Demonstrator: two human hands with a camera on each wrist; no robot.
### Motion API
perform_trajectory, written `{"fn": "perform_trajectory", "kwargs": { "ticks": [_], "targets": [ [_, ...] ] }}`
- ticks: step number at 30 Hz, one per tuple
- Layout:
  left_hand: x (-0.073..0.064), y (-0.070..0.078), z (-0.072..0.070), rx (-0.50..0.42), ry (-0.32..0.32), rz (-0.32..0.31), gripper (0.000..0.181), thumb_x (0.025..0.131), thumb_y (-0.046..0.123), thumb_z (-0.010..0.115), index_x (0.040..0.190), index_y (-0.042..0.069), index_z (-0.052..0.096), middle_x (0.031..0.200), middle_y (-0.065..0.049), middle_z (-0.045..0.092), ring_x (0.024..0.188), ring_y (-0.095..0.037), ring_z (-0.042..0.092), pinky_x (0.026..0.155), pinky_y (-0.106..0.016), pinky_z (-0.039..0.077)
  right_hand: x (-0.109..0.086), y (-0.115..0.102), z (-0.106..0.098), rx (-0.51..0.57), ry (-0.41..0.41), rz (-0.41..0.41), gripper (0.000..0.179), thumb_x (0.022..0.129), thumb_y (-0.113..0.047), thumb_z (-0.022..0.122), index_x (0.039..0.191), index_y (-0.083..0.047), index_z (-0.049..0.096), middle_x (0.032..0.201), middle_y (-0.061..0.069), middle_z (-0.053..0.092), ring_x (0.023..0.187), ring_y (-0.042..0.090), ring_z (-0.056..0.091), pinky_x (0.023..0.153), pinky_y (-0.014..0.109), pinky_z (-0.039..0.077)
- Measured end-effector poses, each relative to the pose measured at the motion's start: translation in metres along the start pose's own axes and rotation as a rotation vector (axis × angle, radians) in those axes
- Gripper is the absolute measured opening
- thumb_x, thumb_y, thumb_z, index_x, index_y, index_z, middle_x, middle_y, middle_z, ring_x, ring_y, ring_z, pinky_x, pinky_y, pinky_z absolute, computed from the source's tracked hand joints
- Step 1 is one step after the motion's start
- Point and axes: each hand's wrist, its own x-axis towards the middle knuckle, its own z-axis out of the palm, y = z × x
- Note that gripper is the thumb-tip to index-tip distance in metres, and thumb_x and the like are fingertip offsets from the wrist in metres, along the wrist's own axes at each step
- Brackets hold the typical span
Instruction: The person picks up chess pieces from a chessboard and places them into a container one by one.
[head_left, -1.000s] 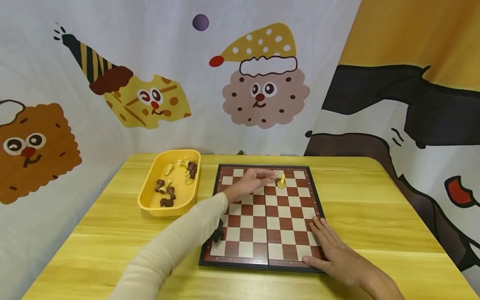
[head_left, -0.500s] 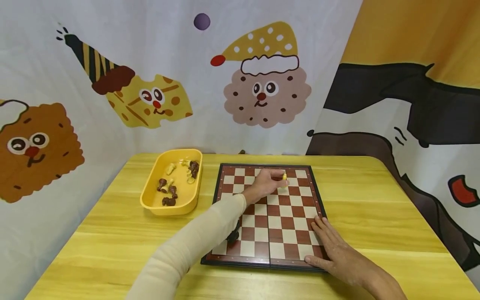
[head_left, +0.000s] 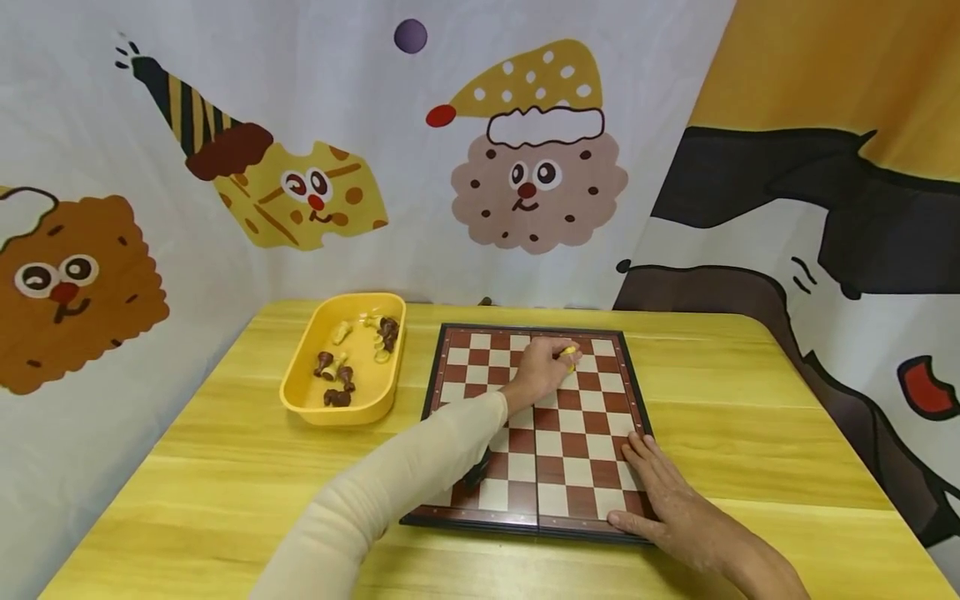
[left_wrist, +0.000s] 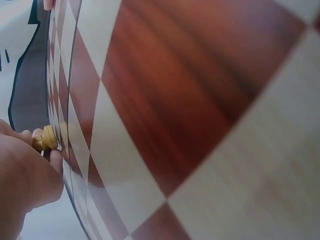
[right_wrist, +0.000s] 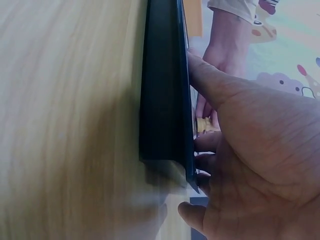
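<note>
With thumb and fingers, my left hand pinches a yellow chess piece over the far right half of the red-and-cream chessboard. In the left wrist view, the yellow piece's base is close to the board; I cannot tell whether it touches. Fingers hide part of the piece. My right hand rests at the board's near right corner, its fingers extended on the rim and outer squares. The right wrist view shows that hand beside the board's dark side.
A yellow tray left of the board holds several brown and yellow chess pieces. A small black device sits under my left wrist, above the board. The wooden table reaches back to a cartoon-printed curtain.
The yellow piece stood upright on the board with my left hand just left of it. My left hand has moved right and taken hold of it. The right hand has stayed in place.
</note>
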Motion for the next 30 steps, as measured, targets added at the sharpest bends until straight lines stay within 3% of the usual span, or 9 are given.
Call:
{"fn": "perform_trajectory", "kwargs": {
  "ticks": [9, 14, 18, 23, 27, 30],
  "targets": [
    [0.002, 0.011, -0.017, -0.081, -0.044, -0.002, 0.025, 0.101, 0.001, 0.063, 0.123, -0.007, 0.069, 0.114, -0.013, 0.073, 0.104, -0.024, 0.070, 0.067, -0.022, 0.055, 0.002, -0.002, -0.002, 0.042, -0.011, -0.004, 0.103, 0.091, -0.057, 0.069, 0.158, 0.007, 0.022, 0.165, 0.027, 0.009, 0.149, 0.048, 0.002, 0.111, 0.072, 0.020],
    [0.001, 0.011, -0.032, -0.037, -0.060, -0.032, 0.026, 0.101, 0.003, 0.062, 0.125, -0.004, 0.070, 0.115, -0.010, 0.073, 0.103, -0.020, 0.070, 0.076, -0.027, 0.059, 0.002, -0.002, -0.002, 0.059, -0.022, 0.002, 0.103, 0.091, -0.056, 0.069, 0.158, 0.007, 0.022, 0.165, 0.027, 0.008, 0.150, 0.048, 0.001, 0.111, 0.073, 0.019],
    [0.004, 0.011, -0.045, -0.016, -0.018, -0.050, 0.026, 0.101, 0.005, 0.064, 0.126, -0.001, 0.070, 0.114, -0.008, 0.074, 0.103, -0.017, 0.070, 0.080, -0.031, 0.059, 0.001, -0.001, -0.002, 0.070, -0.013, -0.003, 0.102, 0.092, -0.055, 0.070, 0.159, 0.005, 0.021, 0.166, 0.026, 0.007, 0.150, 0.047, 0.000, 0.110, 0.073, 0.019],
    [0.007, 0.012, -0.057, -0.056, 0.053, -0.045, 0.027, 0.100, 0.006, 0.066, 0.126, 0.001, 0.071, 0.117, -0.011, 0.073, 0.101, -0.019, 0.071, 0.081, -0.033, 0.060, 0.001, 0.001, 0.002, 0.087, 0.007, -0.008, 0.100, 0.091, -0.052, 0.072, 0.159, 0.004, 0.023, 0.166, 0.026, 0.008, 0.150, 0.047, 0.001, 0.110, 0.074, 0.017],
    [0.006, 0.011, -0.066, -0.095, 0.049, -0.042, 0.029, 0.101, 0.003, 0.062, 0.129, -0.001, 0.068, 0.118, -0.014, 0.072, 0.108, -0.027, 0.070, 0.084, -0.031, 0.059, 0.000, 0.003, 0.005, 0.106, 0.013, -0.007, 0.100, 0.091, -0.051, 0.072, 0.159, 0.003, 0.023, 0.166, 0.025, 0.008, 0.150, 0.047, 0.001, 0.110, 0.075, 0.016],
    [0.005, 0.008, -0.076, -0.093, 0.028, -0.036, 0.030, 0.102, 0.002, 0.060, 0.132, -0.003, 0.065, 0.119, -0.016, 0.071, 0.112, -0.031, 0.067, 0.089, -0.037, 0.058, 0.000, 0.003, 0.005, 0.108, 0.025, -0.011, 0.099, 0.092, -0.051, 0.072, 0.160, 0.002, 0.023, 0.167, 0.023, 0.008, 0.151, 0.046, 0.000, 0.110, 0.075, 0.017]
  ]
}}
